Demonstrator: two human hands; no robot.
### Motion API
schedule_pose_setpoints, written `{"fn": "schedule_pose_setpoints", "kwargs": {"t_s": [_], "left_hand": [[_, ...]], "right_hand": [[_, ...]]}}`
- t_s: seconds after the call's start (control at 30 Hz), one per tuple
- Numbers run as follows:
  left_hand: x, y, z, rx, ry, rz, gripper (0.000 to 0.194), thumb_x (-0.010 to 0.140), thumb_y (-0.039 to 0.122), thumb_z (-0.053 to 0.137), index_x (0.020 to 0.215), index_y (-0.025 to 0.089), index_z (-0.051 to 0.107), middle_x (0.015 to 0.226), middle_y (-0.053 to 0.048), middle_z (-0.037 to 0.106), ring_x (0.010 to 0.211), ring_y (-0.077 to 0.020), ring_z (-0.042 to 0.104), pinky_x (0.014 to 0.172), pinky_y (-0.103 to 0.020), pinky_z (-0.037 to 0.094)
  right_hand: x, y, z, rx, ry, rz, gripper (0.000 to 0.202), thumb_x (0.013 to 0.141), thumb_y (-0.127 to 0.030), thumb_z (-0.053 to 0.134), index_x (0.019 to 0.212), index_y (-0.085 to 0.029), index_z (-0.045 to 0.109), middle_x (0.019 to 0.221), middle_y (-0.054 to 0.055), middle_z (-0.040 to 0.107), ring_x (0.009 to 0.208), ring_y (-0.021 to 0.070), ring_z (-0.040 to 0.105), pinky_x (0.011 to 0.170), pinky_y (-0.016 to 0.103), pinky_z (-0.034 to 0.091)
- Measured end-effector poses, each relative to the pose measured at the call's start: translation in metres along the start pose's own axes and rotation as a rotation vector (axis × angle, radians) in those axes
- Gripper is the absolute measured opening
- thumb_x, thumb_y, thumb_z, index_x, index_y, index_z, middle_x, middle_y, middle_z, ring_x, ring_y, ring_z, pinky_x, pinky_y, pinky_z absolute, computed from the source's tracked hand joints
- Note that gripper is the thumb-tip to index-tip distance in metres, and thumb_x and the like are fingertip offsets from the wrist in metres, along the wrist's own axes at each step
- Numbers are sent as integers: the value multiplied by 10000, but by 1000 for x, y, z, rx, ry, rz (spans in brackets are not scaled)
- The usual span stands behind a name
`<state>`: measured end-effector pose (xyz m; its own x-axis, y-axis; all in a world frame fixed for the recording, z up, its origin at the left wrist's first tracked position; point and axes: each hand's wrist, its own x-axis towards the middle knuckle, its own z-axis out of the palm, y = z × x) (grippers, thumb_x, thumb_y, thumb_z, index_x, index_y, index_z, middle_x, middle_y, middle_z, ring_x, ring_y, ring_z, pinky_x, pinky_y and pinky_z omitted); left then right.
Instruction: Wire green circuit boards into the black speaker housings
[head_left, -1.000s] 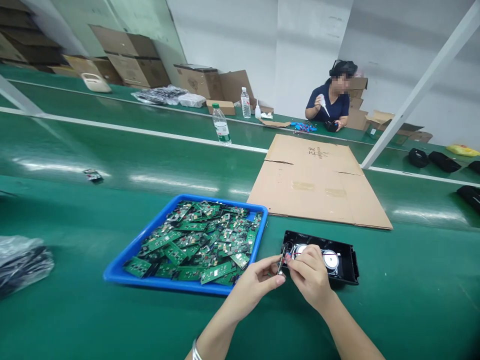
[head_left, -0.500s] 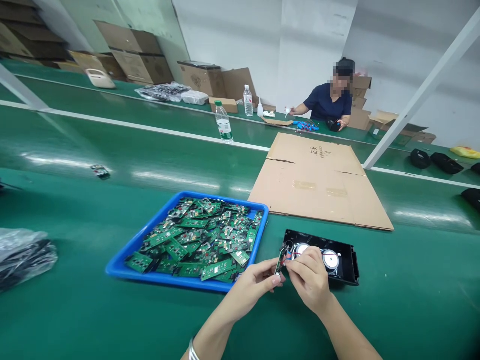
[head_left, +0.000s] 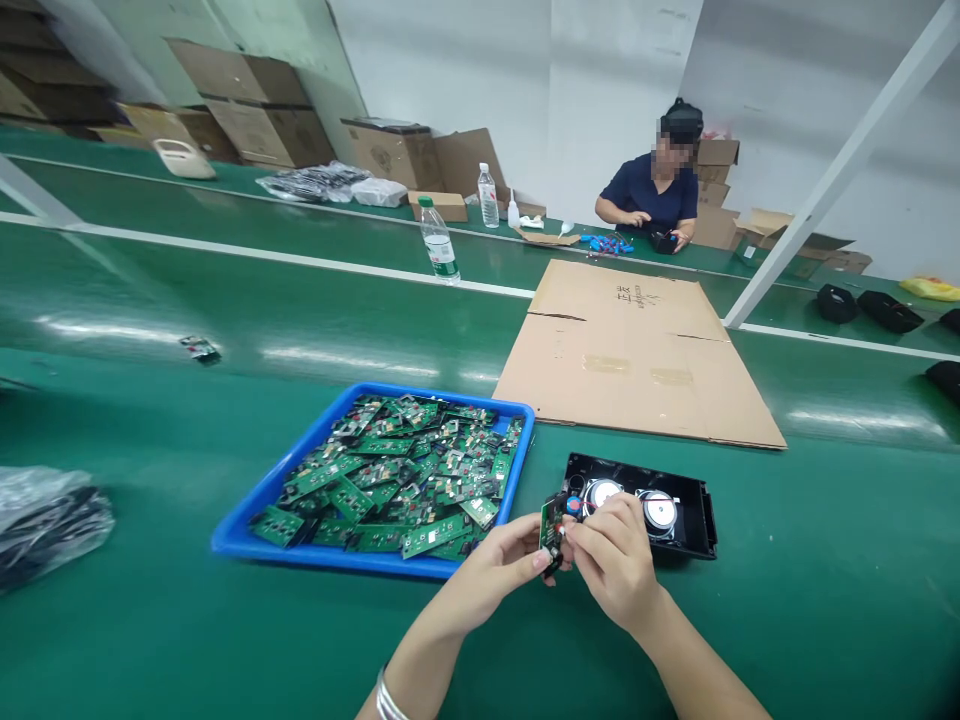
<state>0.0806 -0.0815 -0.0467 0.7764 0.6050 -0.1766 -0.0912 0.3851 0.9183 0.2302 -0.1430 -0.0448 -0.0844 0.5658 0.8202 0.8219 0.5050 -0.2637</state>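
Green circuit board (head_left: pixel 552 524), small and held upright on edge, is pinched between the thumb and fingertips of the left hand (head_left: pixel 504 568), while the right hand (head_left: pixel 613 562) is closed on its right edge, where a red and a blue part can be made out. Whether a wire is gripped by the right fingers cannot be told. The board is held just above the green belt (head_left: pixel 787 560), at about 9 o'clock from the black speaker housing (head_left: pixel 694 510), in which two round speakers (head_left: pixel 658 510) are seated. At 10 o'clock from the hands lies a blue tray (head_left: pixel 259 500) heaped with similar boards. Flattened cardboard (head_left: pixel 637 350) is spread at 12 o'clock, and a water bottle (head_left: pixel 437 240) stands further off at 11 o'clock. A person in dark clothing (head_left: pixel 651 195) is seated at the far side, at 1 o'clock.

The step in hand is judged to be the joining of the board to the housing's leads. A steady pinch and a careful lowering of the board towards the housing's left end would be called for, without the thin wires being strained.
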Motion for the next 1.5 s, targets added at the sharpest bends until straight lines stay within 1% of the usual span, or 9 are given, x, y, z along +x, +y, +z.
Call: {"fn": "schedule_pose_setpoints", "kwargs": {"t_s": [0.17,0.43,0.63,0.83,0.97,1.13,1.3,1.4,1.5], "left_hand": [[-4,-2,-4,27,31,0,392,651,401,719,987,206,671,960,-54,652,868,-212,551,834,-344,447],[-6,2,-2,188,93,15,301,619,431,720,737,157,680,759,-51,583,720,-195,507,653,-300,448],[-4,0,2,147,109,2,302,621,417,716,756,156,645,712,-19,489,680,-170,451,548,-251,391],[-6,5,4,295,135,98,199,665,357,692,717,169,653,714,-13,480,680,-164,435,620,-266,402],[-8,10,7,518,194,148,181,694,292,674,856,215,699,729,-15,535,660,-163,459,665,-279,422],[-10,8,8,607,281,171,343,693,287,668,1036,279,665,796,-20,592,710,-186,528,711,-305,447],[-10,6,8,386,243,0,280,703,319,652,958,202,643,916,-68,668,828,-234,609,753,-331,482],[-6,3,12,273,171,-75,305,703,324,652,970,184,608,956,-87,676,917,-254,603,774,-338,487],[-1,0,20,215,174,-110,352,676,330,679,978,181,581,984,-93,672,919,-243,596,772,-335,487]], "right_hand": [[-3,-1,-1,-6,-15,-35,127,821,-61,529,902,-138,589,668,27,586,667,138,488,663,334,424],[0,-1,-3,17,-79,-11,119,829,-65,526,892,-143,589,659,16,604,650,131,478,652,322,412],[2,-2,-1,14,-56,-2,139,829,-50,514,886,-145,598,653,14,606,629,129,490,624,314,406],[0,-1,3,126,7,46,132,840,-67,514,899,-152,596,677,28,627,638,135,504,601,315,419],[1,0,2,122,13,58,142,842,-76,515,877,-181,605,674,17,631,646,140,526,611,322,442],[1,25,-30,46,-146,165,183,866,-181,506,1023,-206,596,969,73,647,933,204,559,784,390,484],[-9,59,-77,-71,-317,549,159,880,-199,468,896,-211,626,850,39,663,749,166,617,621,289,518],[-19,58,-86,-20,-574,474,142,816,-178,579,935,-235,632,921,24,661,838,179,608,689,303,530],[-27,49,-81,-1,-688,362,225,761,-92,620,934,-235,644,1003,27,645,928,197,587,754,331,528]]}}
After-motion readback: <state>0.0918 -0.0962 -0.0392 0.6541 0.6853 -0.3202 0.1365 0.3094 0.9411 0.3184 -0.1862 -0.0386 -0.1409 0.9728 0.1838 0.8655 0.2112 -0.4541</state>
